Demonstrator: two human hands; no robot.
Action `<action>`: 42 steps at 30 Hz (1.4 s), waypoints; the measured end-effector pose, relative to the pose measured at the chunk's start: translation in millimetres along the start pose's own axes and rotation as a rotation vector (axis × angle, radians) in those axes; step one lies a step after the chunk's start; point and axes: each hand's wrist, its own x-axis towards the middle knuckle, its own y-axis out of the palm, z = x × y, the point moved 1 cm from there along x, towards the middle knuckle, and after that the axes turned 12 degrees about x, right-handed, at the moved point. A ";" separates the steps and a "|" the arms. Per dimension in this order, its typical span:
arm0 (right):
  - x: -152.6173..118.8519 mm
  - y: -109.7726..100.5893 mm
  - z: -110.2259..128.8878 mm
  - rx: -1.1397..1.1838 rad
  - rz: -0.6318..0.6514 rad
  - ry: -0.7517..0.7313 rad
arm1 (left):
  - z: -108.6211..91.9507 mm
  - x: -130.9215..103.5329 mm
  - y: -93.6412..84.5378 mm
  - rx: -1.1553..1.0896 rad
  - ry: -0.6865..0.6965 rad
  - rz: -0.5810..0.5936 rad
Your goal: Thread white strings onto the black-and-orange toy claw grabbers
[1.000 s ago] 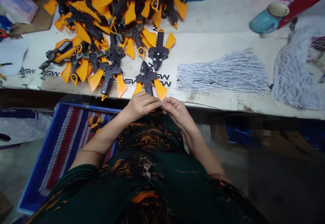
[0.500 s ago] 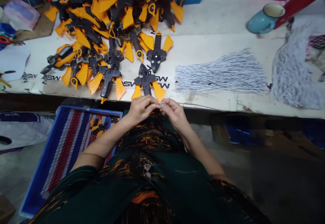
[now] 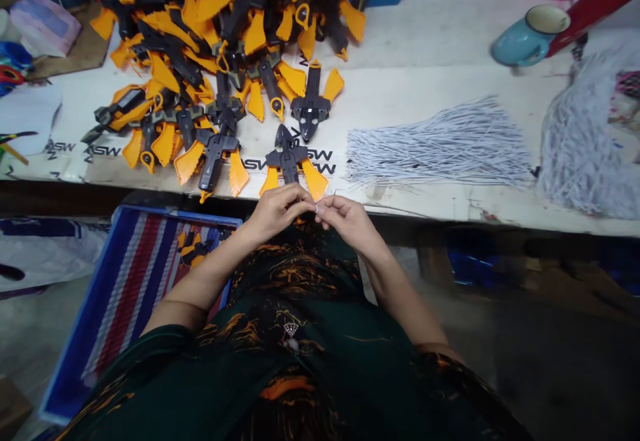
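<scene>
Left hand (image 3: 280, 211): thumb and forefinger pinching a white string (image 3: 317, 208), centre of frame.
Right hand (image 3: 346, 219): pinching it too, fingertips meeting the left's.
Black-and-orange winged toy (image 3: 288, 156): just above the hands.
String bundle (image 3: 435, 144): right of centre.

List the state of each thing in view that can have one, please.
Left hand: fingertips pinched at a small white strand
Right hand: fingertips pinched at the same strand
Nearest toy: wings spread, partly hidden by left hand
String bundle: loosely fanned
Mug: uncovered
Lower crate: open, toys inside
</scene>
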 end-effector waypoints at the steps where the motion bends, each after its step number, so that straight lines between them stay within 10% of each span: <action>1: 0.8 0.9 -1.4 -0.010 -0.038 -0.024 | -1.1 -1.6 2.0 0.012 -0.022 -0.035; 8: -1.4 13.7 -13.5 -0.220 -0.292 -0.225 | -13.2 -15.1 15.1 0.131 -0.162 -0.117; 15: -6.6 12.1 -14.7 -0.342 -0.168 -0.384 | -12.7 -15.7 15.1 -0.063 -0.429 0.026; 25: 5.5 13.0 -15.8 0.010 -0.066 -0.097 | 0.7 -20.4 7.5 0.202 0.049 -0.068; 38: 7.8 9.1 -23.6 -0.148 -0.182 -0.162 | 1.1 -23.5 7.4 0.285 -0.125 0.025; 42: 7.1 7.8 -23.3 -0.106 -0.158 -0.123 | 1.6 -20.8 6.3 0.364 0.010 0.104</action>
